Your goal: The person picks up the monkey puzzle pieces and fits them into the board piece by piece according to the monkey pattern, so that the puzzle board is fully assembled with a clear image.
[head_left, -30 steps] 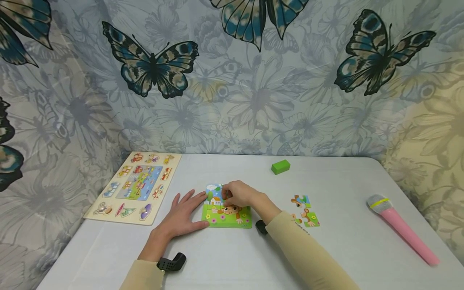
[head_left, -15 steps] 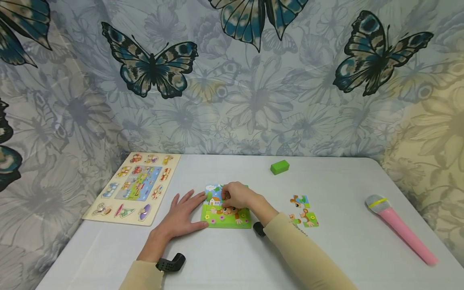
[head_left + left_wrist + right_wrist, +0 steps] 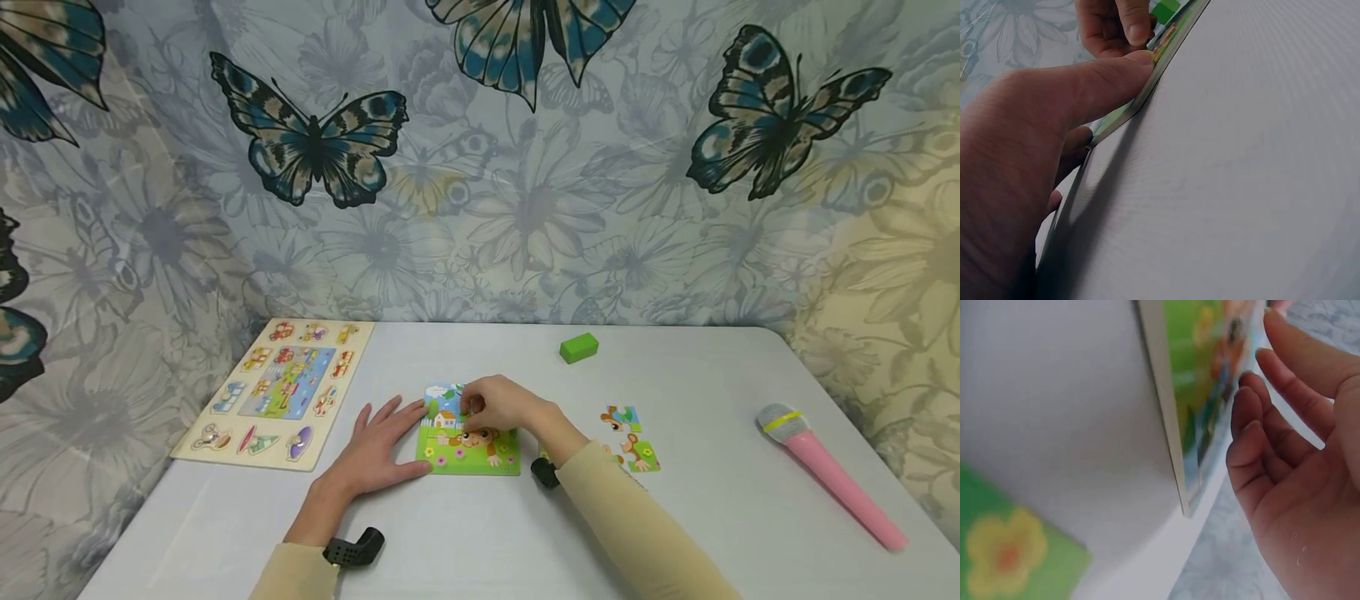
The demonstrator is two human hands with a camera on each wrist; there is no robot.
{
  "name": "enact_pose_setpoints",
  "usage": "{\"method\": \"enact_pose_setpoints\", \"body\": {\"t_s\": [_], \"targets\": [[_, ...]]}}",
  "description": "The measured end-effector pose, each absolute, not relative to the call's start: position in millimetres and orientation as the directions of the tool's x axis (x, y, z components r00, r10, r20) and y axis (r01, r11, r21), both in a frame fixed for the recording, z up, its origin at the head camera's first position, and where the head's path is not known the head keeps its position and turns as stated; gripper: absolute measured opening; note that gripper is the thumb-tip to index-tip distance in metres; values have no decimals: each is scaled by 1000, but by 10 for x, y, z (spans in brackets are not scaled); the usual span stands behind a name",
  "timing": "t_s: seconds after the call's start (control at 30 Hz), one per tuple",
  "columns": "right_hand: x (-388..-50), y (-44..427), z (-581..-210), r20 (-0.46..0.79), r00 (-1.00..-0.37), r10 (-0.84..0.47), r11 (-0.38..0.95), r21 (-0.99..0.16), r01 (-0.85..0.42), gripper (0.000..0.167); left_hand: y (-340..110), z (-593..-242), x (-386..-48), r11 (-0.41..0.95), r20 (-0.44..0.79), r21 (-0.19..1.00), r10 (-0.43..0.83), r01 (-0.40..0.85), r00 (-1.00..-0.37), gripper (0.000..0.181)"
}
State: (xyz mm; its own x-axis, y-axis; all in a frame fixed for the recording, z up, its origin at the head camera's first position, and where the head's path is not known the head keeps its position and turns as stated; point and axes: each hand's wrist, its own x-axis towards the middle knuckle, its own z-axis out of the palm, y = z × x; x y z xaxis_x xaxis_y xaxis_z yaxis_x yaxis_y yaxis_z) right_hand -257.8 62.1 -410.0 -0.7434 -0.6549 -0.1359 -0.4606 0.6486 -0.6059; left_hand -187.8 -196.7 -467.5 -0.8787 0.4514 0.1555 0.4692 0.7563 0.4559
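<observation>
My left hand (image 3: 382, 446) lies at the left side of a small jigsaw puzzle board (image 3: 453, 463) showing a house and a monkey. Its fingers are spread; the thumb rests on the near left corner and the index fingertip touches the left edge. In the left wrist view the thumb (image 3: 1104, 81) presses the rim. Over the board's upper right part is my right hand (image 3: 502, 404), fingers bent, thumb and index tips down at the picture. Whether a piece is between them is hidden. In the right wrist view a green piece with a yellow flower (image 3: 1007, 550) lies near the board.
Loose puzzle pieces (image 3: 641, 452) lie right of the board, partly behind the right sleeve. A green block (image 3: 579, 348) stands farther back. A pink toy microphone (image 3: 843, 487) lies at the right, and a wooden picture board (image 3: 345, 333) at the left.
My right hand has shifted very slightly rightward at the same part of the board, and a yellow-green piece edge now shows beside its wrist. My left hand stays in place.
</observation>
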Motion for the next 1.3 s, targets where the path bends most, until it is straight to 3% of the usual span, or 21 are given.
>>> {"method": "enact_pose_setpoints", "body": {"t_s": [0.23,0.57,0.8,1.3], "targets": [[-2615,897,-4013,-54,-764,-643,591,-669,-450,19,-1955,-4678,-1877,765,149,451,443,459,-884,84],[-2585,1417,-3923,70,-794,-604,557,-675,-484,26,-1968,-4694,-1884,762,169,447,442,468,-881,85],[-2529,1755,-3920,69,-849,-524,596,-683,-422,29,-1961,-4703,-1887,768,154,449,436,456,-887,86],[-2473,2431,-3985,12,-893,-450,648,-684,-335,33,-1954,-4685,-1876,771,148,446,437,454,-887,85]]}}
